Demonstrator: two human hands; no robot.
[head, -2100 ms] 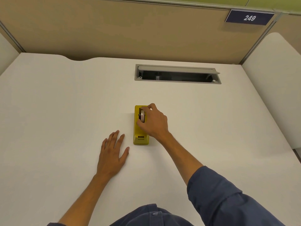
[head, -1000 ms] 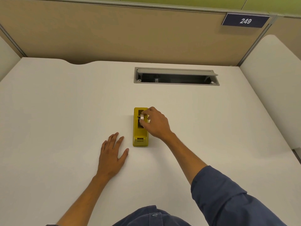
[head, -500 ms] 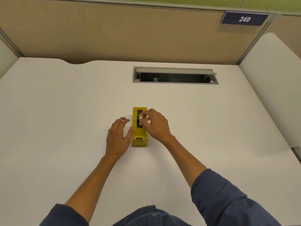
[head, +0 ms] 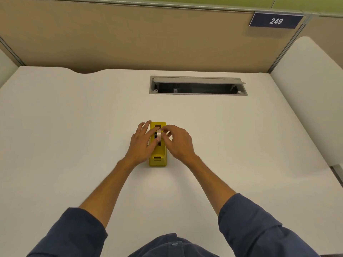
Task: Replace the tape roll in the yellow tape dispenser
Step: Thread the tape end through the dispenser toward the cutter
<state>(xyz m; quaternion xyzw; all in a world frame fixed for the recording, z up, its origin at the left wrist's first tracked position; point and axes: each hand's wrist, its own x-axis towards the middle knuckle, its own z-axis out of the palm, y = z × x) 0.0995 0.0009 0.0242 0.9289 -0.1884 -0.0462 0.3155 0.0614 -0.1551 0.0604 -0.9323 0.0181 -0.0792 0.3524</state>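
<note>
Yellow plastic tape dispenser [head: 157,156] lies flat on the pale white desk [head: 74,127], its cutter end nearest the person; a clear tape roll on a dark core [head: 158,136] stands on edge in its slot, between the fingers of both hands; the left hand [head: 142,143] presses against the dispenser's left side, fingers spread along it, thumb reaching toward the roll; the right hand [head: 178,142] curls in from the right, thumb and forefinger pinching the roll's upper rim (whether the left thumb actually touches it I cannot tell); beyond the fingertips, well apart, sits a grey open cable tray [head: 197,86] recessed in the desk; blue sleeves [head: 259,230] cover both forearms
</note>
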